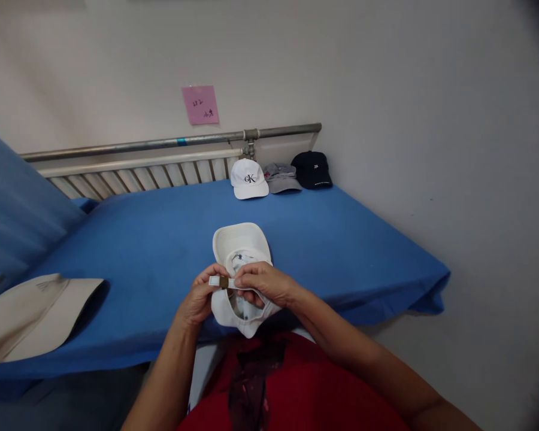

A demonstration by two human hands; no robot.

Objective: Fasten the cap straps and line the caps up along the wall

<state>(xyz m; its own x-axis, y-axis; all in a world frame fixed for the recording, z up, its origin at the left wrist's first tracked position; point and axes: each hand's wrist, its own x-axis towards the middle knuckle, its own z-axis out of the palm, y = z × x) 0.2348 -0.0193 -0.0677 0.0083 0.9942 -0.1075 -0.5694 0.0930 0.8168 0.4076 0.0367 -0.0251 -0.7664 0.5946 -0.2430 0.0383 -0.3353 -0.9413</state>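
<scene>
Your left hand [202,296] and right hand [267,282] are both on the white baseball cap [242,239]. It is right in front of you, over the near edge of the worktop [153,239]. The fingers of each hand are pinched together on its flat cloth strap [214,281], with a small brownish buckle [224,282] in between. The cap's inside faces up, and its round brim points away from you.

Smooth blue cloth covers the worktop. At the back sit a white cap with dark letters [250,178], a floppy gray cap [282,178] and a round black cap [312,170], side by side. Well off to the left lies a big beige sun hat [40,311] with a wide, curvy brim. Behind the worktop runs a ribbed radiator [161,173] under a shiny metal pipe [139,144].
</scene>
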